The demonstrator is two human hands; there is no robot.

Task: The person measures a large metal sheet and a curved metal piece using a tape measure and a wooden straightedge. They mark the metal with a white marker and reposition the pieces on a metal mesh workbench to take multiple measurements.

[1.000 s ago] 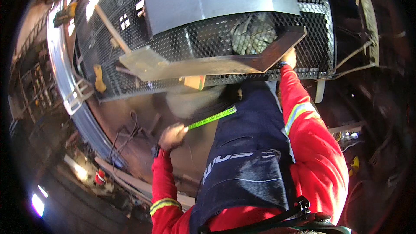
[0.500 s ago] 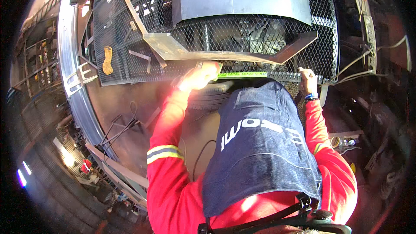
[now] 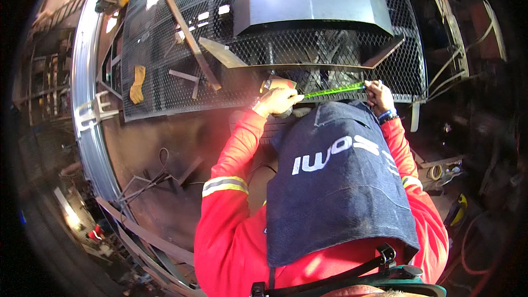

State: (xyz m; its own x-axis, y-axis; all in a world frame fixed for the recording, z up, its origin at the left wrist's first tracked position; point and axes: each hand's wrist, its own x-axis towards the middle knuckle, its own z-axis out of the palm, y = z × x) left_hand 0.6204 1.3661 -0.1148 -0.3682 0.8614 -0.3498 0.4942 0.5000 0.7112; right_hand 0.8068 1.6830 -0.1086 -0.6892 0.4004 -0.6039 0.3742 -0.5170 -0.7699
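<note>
Left hand: the left hand (image 3: 278,100) is clenched around the case of the tape measure (image 3: 275,85), pressing it against the mesh panel (image 3: 165,60) so it does not slip.
Right hand: the right hand (image 3: 378,93) pinches the far end of the green tape blade (image 3: 333,91).
Blade: stretched tight between both hands, just under the metal plate (image 3: 324,66).
Beyond the left hand: a yellow glove (image 3: 137,83) on the mesh.

Yellow glove (image 3: 136,83) and wooden slat (image 3: 187,34), perhaps loose, on black mesh (image 3: 165,88).
</note>
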